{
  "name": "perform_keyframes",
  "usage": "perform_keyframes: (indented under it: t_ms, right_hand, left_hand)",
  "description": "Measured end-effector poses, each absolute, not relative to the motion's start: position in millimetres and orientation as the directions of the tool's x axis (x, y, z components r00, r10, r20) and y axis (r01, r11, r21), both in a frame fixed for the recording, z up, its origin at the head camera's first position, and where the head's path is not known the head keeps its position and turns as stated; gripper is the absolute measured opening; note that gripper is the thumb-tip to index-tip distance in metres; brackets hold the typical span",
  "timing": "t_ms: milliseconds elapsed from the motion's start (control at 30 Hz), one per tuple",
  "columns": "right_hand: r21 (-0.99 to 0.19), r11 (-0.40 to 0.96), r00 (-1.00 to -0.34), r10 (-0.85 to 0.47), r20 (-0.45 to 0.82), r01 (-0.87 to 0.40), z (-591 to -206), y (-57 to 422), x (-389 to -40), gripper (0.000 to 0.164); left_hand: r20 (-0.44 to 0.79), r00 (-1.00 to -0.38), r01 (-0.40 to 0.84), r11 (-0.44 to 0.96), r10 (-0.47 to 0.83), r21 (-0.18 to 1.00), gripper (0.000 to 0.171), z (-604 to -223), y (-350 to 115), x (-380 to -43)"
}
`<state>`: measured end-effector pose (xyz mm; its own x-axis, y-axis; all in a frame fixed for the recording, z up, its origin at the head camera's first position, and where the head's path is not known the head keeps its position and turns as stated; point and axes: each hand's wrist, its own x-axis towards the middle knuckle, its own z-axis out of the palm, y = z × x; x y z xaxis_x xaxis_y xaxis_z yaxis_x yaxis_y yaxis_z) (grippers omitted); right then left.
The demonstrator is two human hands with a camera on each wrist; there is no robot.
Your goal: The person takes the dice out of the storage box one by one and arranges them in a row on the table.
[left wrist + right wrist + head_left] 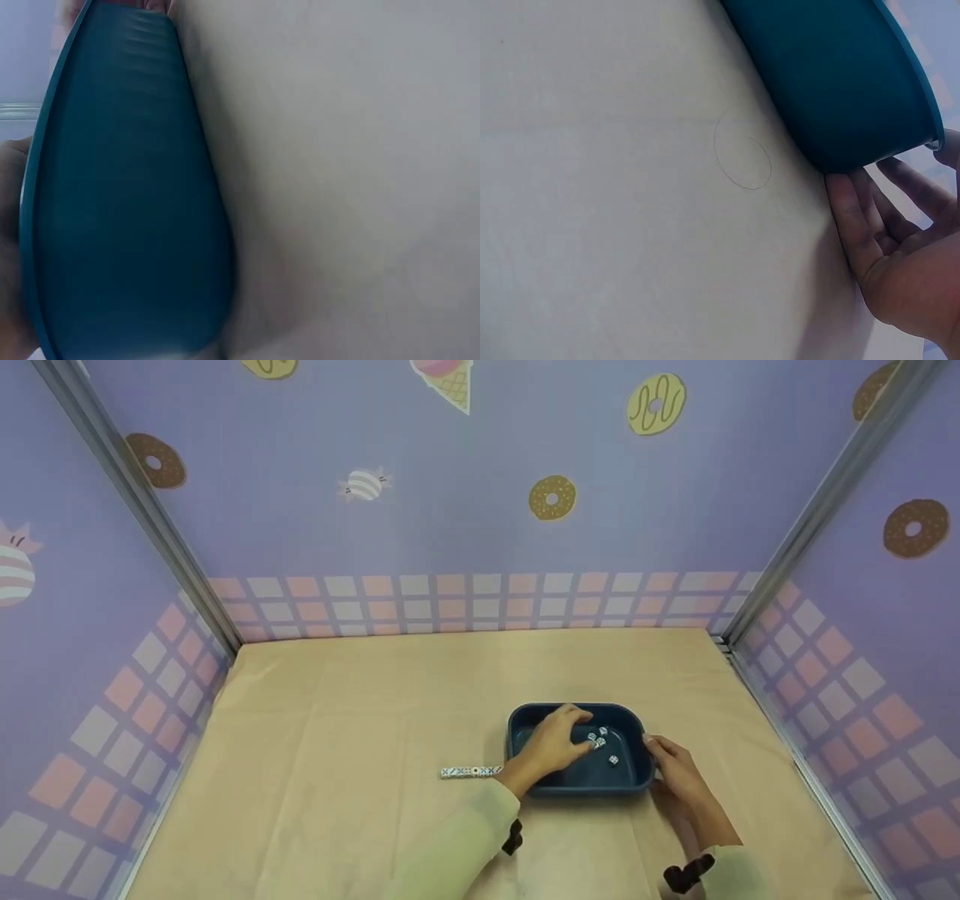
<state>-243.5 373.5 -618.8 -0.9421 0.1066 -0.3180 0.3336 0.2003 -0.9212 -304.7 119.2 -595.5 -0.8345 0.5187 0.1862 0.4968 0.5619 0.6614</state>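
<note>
A dark blue tray (pixel 600 790) with rounded corners stands on the cloth, with several small white dice (pixel 613 760) in it. Over its inside reaches my left hand (pixel 553 742), fingers bent and spread apart from the thumb, the thumb tip right at the cluster of dice. Nothing shows between those fingers. At the tray's right end my right hand (pixel 679 769) grips the rim, thumb on top and fingers (pixel 847 214) against the outer wall. To the left of the tray lies a straight row of dice (pixel 469 772), its right end hidden by my left wrist.
Beige cloth (pixel 337 750) covers the table, lightly creased. Purple walls with sweets printed on them (pixel 480 525) close off the back and both sides, with metal posts (pixel 817 495) at the corners.
</note>
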Motion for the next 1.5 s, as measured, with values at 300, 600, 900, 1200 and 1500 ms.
perform_keyframes:
  t_ms: [300,600,900,1200,1500]
  right_hand:
    - [-0.911,0.197,-0.932,0.101,-0.349,0.362,-620.3,373.9,-245.2,0.074]
    - [-0.924,0.212,-0.947,0.116,-0.301,0.319,-620.2,372.0,-243.4,0.069]
    - [-0.93,0.274,-0.967,0.137,-0.216,0.246,-620.5,371.9,-244.8,0.064]
    - [-0.927,0.286,-0.968,0.141,-0.208,0.241,-619.7,372.4,-246.3,0.065]
    - [-0.93,0.25,-0.961,0.131,-0.243,0.269,-620.0,373.1,-242.3,0.067]
  left_hand:
    - [0.151,-0.851,0.464,0.585,0.503,0.666,0.045,-612.7,131.1,-309.6]
    - [0.154,-0.814,0.518,0.579,0.561,0.63,0.042,-620.0,133.0,-310.4]
    - [0.157,-0.789,0.57,0.614,0.593,0.546,0.037,-620.4,134.6,-310.2]
    - [0.119,-0.811,0.54,0.655,0.572,0.528,0.023,-619.5,134.6,-309.8]
    - [0.069,-0.815,0.52,0.672,0.576,0.528,0.013,-621.5,137.6,-308.1]
